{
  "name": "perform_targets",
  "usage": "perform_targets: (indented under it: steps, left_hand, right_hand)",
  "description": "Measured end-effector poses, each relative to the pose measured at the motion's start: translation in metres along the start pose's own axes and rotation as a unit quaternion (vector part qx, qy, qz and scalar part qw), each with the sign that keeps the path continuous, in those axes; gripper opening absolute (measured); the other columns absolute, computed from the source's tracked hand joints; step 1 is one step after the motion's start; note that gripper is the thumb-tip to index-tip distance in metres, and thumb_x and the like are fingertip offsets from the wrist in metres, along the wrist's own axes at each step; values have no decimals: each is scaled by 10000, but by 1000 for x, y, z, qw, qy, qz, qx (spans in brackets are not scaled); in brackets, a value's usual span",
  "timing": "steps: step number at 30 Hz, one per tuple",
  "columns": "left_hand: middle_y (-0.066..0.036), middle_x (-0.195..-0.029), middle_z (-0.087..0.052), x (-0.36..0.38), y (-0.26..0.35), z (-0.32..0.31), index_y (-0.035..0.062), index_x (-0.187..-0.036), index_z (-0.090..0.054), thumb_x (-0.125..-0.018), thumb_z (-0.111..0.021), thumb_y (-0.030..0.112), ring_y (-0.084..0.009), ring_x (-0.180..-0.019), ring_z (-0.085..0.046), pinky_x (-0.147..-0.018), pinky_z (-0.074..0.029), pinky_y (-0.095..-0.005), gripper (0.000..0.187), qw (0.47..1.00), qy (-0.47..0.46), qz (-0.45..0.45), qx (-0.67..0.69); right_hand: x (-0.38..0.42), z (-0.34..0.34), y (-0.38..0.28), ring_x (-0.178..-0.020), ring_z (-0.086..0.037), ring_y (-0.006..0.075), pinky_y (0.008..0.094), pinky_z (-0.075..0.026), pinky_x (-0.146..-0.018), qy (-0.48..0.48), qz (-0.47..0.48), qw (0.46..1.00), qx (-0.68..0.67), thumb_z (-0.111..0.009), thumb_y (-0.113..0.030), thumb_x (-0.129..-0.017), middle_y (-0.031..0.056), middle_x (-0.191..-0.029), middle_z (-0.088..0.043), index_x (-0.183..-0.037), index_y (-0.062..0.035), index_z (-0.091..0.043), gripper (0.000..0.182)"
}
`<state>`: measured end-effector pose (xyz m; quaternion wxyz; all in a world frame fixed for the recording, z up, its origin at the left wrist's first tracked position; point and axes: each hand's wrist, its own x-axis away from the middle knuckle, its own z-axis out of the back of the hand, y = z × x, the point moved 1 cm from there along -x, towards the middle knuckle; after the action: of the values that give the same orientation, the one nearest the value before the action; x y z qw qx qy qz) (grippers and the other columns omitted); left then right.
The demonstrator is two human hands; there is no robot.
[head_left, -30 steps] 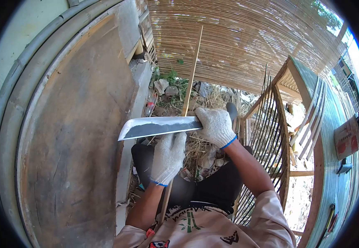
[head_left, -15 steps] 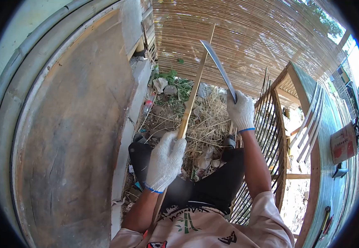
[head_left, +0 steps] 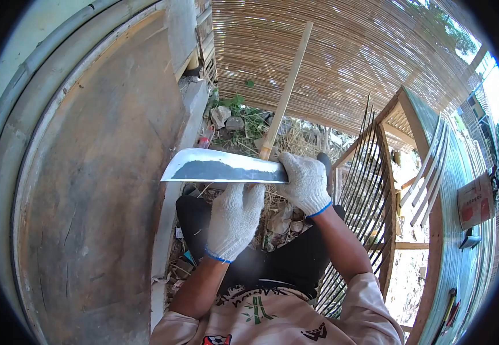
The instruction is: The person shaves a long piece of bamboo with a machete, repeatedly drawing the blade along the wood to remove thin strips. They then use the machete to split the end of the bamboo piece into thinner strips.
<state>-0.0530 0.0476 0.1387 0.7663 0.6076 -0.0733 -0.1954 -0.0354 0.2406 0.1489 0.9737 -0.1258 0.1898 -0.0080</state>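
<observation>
A wide steel blade (head_left: 223, 166) lies level across a long bamboo strip (head_left: 289, 86), just beyond my left hand. My right hand (head_left: 305, 183), in a white knit glove, is closed around the knife near the base of the blade, with the dark handle end showing past it. Below the blade, my left hand (head_left: 235, 221), gloved too, is wrapped round the lower part of the strip; its fingertips are partly hidden by the blade. The strip points up and away towards the woven bamboo screen.
A large worn wooden board (head_left: 106, 172) stands at the left. At the right are a slatted bamboo frame (head_left: 370, 190), a green bench (head_left: 462, 259) with a bucket (head_left: 476, 200) and loose strips (head_left: 427, 178). Dry shavings and stones (head_left: 220, 117) cover the ground.
The knife has come down from upright to level across the strip, and my right hand has moved left and down with it. The strip's far end has shifted slightly right.
</observation>
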Motion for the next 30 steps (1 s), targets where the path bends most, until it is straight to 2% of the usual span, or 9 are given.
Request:
perform_targets:
  steps: [2, 4, 5, 7, 8, 16, 19, 21, 30]
  left_hand:
    - [-206, -827, -703, 0, -5, -3, -1, -1218, -638, -1038, -655, 164, -368, -752, -724, -668, -542, -455, 245, 1000, 3, -4, 4]
    - [30, -707, -588, 1, -10, -5, 62, -1238, -645, -1068, -620, 173, -46, -536, -531, -458, -435, -241, 204, 999, -2, 10, 41]
    - [30, -707, -588, 3, -10, -4, 62, -1238, -645, -1068, -620, 173, -46, -536, -531, -458, -435, -241, 204, 999, -2, 12, 42]
    - [-194, -815, -698, 3, 1, 0, -11, -1181, -650, -1049, -636, 180, -345, -733, -707, -678, -528, -452, 233, 996, -4, 77, 35]
    - [-194, -815, -698, 2, -1, -1, -11, -1181, -650, -1049, -636, 180, -345, -733, -707, -678, -528, -452, 233, 996, -4, 77, 35]
    - [-113, -726, -653, 0, -5, -2, 19, -1174, -631, -1053, -644, 222, -188, -622, -637, -596, -502, -396, 236, 994, -35, 92, 52]
    - [35, -732, -565, 12, -6, 9, 85, -1216, -595, -1083, -603, 184, -28, -544, -502, -435, -408, -219, 167, 981, -46, 139, 124]
    - [29, -748, -567, 11, -8, 12, 84, -1229, -586, -1086, -596, 182, -28, -549, -500, -438, -404, -215, 174, 973, -49, 164, 157]
    - [58, -744, -488, -2, -29, -10, 70, -1208, -606, -1096, -567, 224, -28, -568, -421, -488, -368, -222, 195, 935, -73, 192, 290]
  right_hand:
    - [-4, -3, 0, -796, -708, 370, 487, -536, -732, -21, 4, 1000, 16, -775, -202, -747, 133, -817, -684, -934, -94, -641, 254]
    - [-7, -4, 2, -794, -709, 368, 482, -534, -726, -32, 2, 999, 23, -778, -193, -752, 130, -836, -694, -953, -99, -658, 252]
    - [-8, -6, 5, -792, -709, 365, 479, -534, -725, -9, 12, 1000, 18, -778, -188, -758, 128, -837, -694, -962, -102, -666, 248]
    - [-13, -6, 11, -791, -710, 363, 476, -533, -724, 16, 23, 999, 14, -779, -183, -763, 126, -838, -695, -970, -105, -675, 244]
    - [-15, -5, 14, -790, -710, 361, 475, -532, -720, 21, 19, 999, 18, -779, -180, -769, 123, -828, -693, -969, -109, -681, 234]
    - [-23, -12, 47, -770, -704, 384, 494, -527, -698, 54, 4, 995, 78, -747, -192, -833, 150, -766, -676, -942, -112, -688, 148]
    - [-25, -7, 79, -775, -713, 400, 523, -537, -702, 121, -187, 972, 71, -699, -224, -888, 178, -793, -710, -928, -72, -685, 158]
    - [-26, 0, 92, -715, -698, 430, 531, -530, -658, 136, -234, 963, 3, -659, -256, -956, 214, -760, -695, -921, -50, -687, 210]
    - [-1, 3, 4, -802, -740, 354, 491, -570, -735, -88, 9, 995, 53, -769, -269, -799, 131, -834, -726, -947, -114, -682, 231]
